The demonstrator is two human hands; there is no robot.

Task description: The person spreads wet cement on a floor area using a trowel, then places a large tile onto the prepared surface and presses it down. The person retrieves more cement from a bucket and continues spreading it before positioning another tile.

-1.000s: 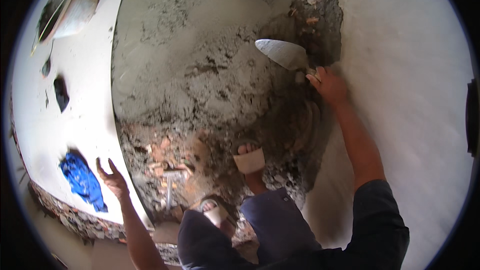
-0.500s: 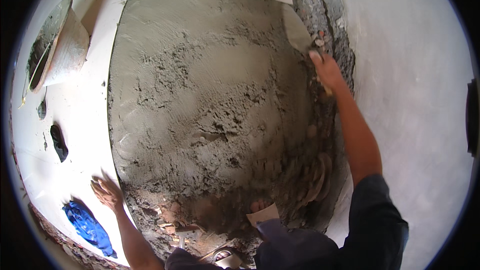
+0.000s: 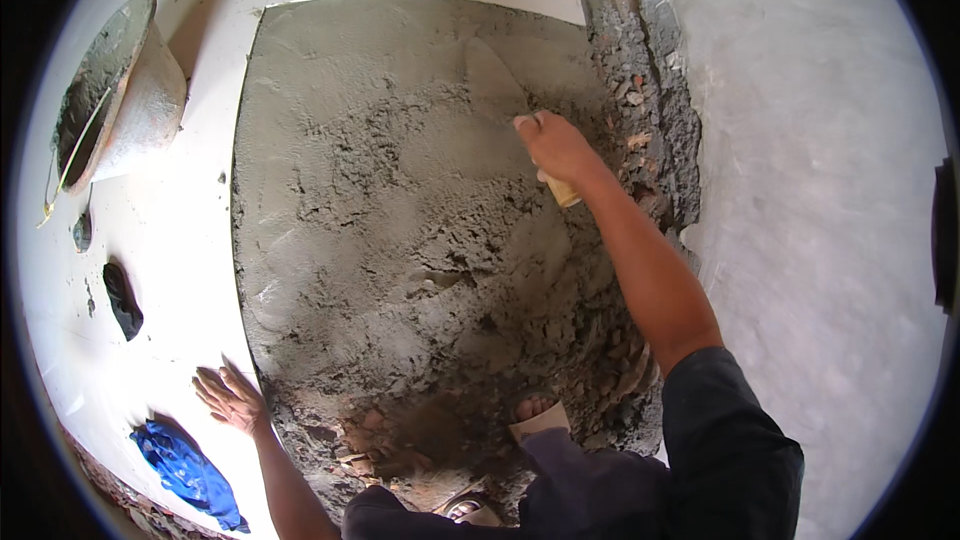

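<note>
My right hand (image 3: 558, 152) grips a trowel by its pale yellowish handle. The trowel's mortar-coated blade (image 3: 490, 78) lies flat on the grey wet mortar (image 3: 380, 70), near its far right part. Smooth patches show at the far side, while the middle and near parts are rough and lumpy. My left hand (image 3: 232, 402) rests palm down with fingers spread on the white tile (image 3: 195, 270), just left of the mortar's edge. A crumpled blue cloth or bag (image 3: 188, 472) lies close to that hand.
A mortar-stained bucket (image 3: 135, 95) lies tipped at the far left, with a dark object (image 3: 122, 302) nearer. Broken rubble (image 3: 640, 130) runs along the pale wall (image 3: 810, 190) on the right. My sandalled foot (image 3: 535, 410) stands on loose debris at the mortar's near edge.
My right hand has swept the trowel leftward across the mortar, away from the rubble strip by the wall. My left hand stays on the tile.
</note>
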